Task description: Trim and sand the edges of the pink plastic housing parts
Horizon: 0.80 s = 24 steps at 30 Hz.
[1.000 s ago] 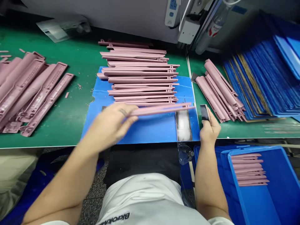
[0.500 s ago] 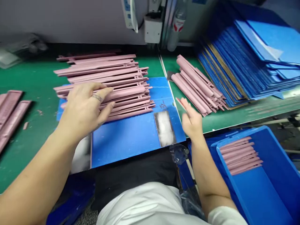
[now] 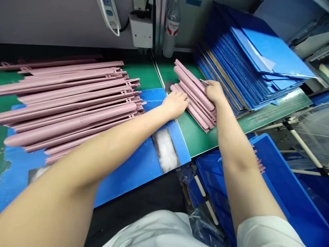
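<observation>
My left hand [image 3: 175,104] reaches across to the small stack of long pink plastic parts [image 3: 196,91] on the green table, its fingers curled over the stack's left side. On the opposite side, my right hand [image 3: 215,92] is closed against the same stack. A thin pale tool [image 3: 205,82] pokes out from the right fingers; its kind I cannot make out, and most of it is hidden in the hand. The larger pile of pink plastic parts [image 3: 77,109] lies on the blue sheet [image 3: 123,175] at the left, touched by neither hand.
Many blue sheets [image 3: 239,68] are stacked at the back right. A water bottle [image 3: 171,31] and a power strip [image 3: 110,15] are at the wall. Below the table's right edge sits a blue bin [image 3: 277,171] with pink parts, partly behind my right arm.
My left hand has left the large pile and moved right onto the small stack. My right hand has moved up to that stack's right side, still holding the thin tool. The view has shifted right.
</observation>
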Each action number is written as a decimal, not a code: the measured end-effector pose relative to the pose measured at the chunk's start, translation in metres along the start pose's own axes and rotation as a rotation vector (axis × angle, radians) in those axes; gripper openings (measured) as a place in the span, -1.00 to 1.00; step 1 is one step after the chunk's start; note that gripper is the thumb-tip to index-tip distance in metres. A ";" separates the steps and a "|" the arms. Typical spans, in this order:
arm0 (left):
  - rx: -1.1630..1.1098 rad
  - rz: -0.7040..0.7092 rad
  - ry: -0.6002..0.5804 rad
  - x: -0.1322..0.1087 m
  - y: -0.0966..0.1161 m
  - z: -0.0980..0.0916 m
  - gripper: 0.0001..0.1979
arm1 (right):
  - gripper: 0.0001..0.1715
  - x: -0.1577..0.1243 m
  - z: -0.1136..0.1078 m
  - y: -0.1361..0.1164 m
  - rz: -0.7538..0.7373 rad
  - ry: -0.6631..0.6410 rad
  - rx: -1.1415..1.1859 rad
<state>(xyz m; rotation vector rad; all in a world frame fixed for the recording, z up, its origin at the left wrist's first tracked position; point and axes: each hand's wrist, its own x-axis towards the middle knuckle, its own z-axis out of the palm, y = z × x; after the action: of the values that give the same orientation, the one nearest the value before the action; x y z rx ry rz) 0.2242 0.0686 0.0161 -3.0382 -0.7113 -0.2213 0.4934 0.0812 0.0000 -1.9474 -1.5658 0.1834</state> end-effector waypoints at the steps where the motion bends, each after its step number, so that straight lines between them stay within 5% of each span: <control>1: 0.003 -0.002 0.022 -0.001 -0.001 0.002 -0.54 | -0.50 -0.002 0.004 -0.001 -0.008 -0.019 -0.001; 9: 0.009 0.038 -0.063 -0.034 -0.009 -0.009 -0.60 | -0.34 -0.021 0.011 -0.039 -0.053 -0.131 -0.035; 13: 0.049 0.174 -0.047 -0.060 0.005 -0.032 -0.71 | -0.29 -0.042 0.010 -0.060 -0.071 -0.162 -0.087; 19: 0.120 0.011 -0.161 -0.180 0.024 -0.087 -0.70 | -0.28 -0.065 -0.017 -0.092 -0.089 -0.143 -0.140; 24: 0.104 -0.229 -0.064 -0.289 0.043 -0.079 -0.54 | -0.26 -0.148 -0.039 -0.156 -0.364 -0.099 -0.064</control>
<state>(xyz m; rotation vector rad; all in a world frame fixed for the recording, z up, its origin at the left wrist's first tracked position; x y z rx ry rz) -0.0236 -0.1012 0.0547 -2.8741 -1.0419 -0.0860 0.3395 -0.0546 0.0764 -1.6836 -1.9808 0.0786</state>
